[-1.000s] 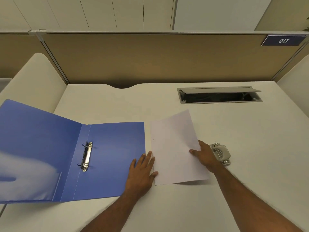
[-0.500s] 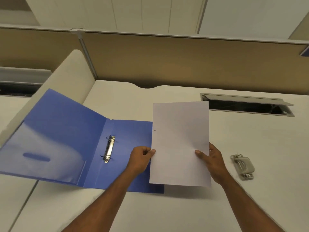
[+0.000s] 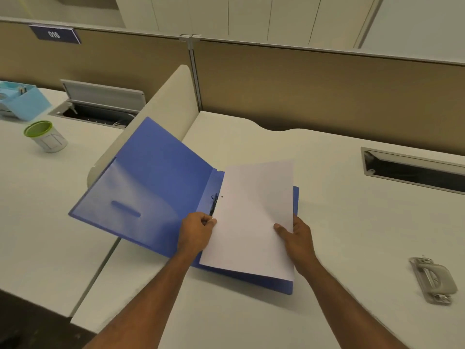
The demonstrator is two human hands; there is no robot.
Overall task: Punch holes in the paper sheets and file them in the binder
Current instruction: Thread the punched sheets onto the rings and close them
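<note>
Paper sheet (image 3: 254, 217) pinched between both hands, left (image 3: 196, 231), right (image 3: 295, 241), over binder (image 3: 151, 187).

Glossy plastic binder (image 3: 151, 177); matt paper sheet (image 3: 251, 222).

White desk (image 3: 327, 185) backed by tan partition (image 3: 327, 91); open cable hatch (image 3: 412, 172) recessed at far right. Beige side divider (image 3: 161, 109) separated it from neighbouring desk (image 3: 37, 210). That desk held a green-rimmed cup (image 3: 45, 137), upright, a light blue organiser (image 3: 22, 102) and a second hatch (image 3: 100, 96), lid raised. Number plate (image 3: 54, 34) read 016.
</note>
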